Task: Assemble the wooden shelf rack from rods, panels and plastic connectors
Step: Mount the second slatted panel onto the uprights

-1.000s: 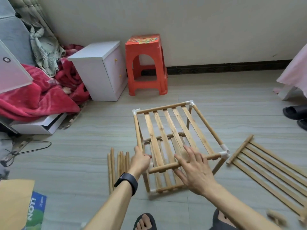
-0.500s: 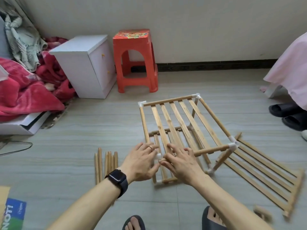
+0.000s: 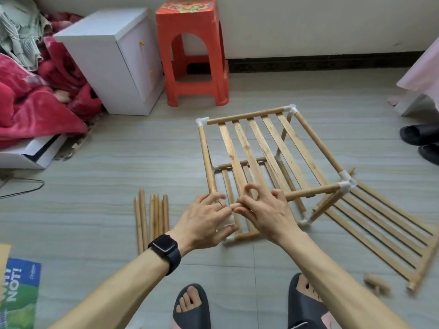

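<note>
Rack (image 3: 249, 138) sits mid-floor (image 3: 83, 214). Right hand (image 3: 268, 214) grips the top front rod (image 3: 308, 192) near its left end. Left hand (image 3: 209, 217) cups that corner, can't tell the grip. Spare rods (image 3: 154, 217) lie just left, with a loose panel (image 3: 380, 224) just right.

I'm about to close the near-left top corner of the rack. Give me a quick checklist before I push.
1. Front top rod seated in near-right connector: ok.
2. That rod's left end seated: not ok; it shows bare between the hands.
3. Right hand grips that rod: ok.
4. Near-left connector in place: cannot tell; left hand covers that corner.
5. Far-left connector and far-right connector fitted: ok.
6. Spare rods lying apart from the rack: ok.
</note>
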A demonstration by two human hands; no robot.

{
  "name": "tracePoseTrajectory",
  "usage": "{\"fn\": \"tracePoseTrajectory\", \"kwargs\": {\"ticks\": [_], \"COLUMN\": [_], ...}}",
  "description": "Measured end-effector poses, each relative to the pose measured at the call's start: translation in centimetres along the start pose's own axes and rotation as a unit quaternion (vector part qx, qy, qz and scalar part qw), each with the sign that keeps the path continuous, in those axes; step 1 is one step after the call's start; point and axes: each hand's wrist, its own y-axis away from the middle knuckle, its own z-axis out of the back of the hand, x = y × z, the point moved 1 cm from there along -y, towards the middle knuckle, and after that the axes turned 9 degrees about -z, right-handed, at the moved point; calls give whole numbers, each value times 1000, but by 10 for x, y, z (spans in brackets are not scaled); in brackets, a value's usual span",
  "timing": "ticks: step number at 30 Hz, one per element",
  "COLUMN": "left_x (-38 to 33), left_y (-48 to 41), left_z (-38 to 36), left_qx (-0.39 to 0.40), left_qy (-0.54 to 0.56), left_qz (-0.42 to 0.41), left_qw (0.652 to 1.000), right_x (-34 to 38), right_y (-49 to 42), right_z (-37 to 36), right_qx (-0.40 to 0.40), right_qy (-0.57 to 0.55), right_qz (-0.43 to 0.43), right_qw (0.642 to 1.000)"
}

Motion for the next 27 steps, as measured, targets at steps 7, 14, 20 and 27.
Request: {"fn": "tracePoseTrajectory", "kwargs": {"ticks": [7, 14, 20, 27], "left_x": [24, 16, 36, 46], "left_y": [4, -7, -49, -57], "left_z": [0, 3, 10, -6], "left_qx": [-36, -53, -38, -113], "left_qy": [-149, 180, 623, 667], "left_qz": [8, 195, 439, 433], "left_qw": [988, 963, 647, 596], "right_x": [3, 0, 19, 28], "right_y": [-18, -16, -9, -8], "right_z": [2, 2, 7, 2], "right_qx": [23, 0, -19, -65], "right_qy": [-77, -108, -36, 23], "right_qz": [-28, -46, -89, -77], "right_qw": [996, 993, 995, 995]}}
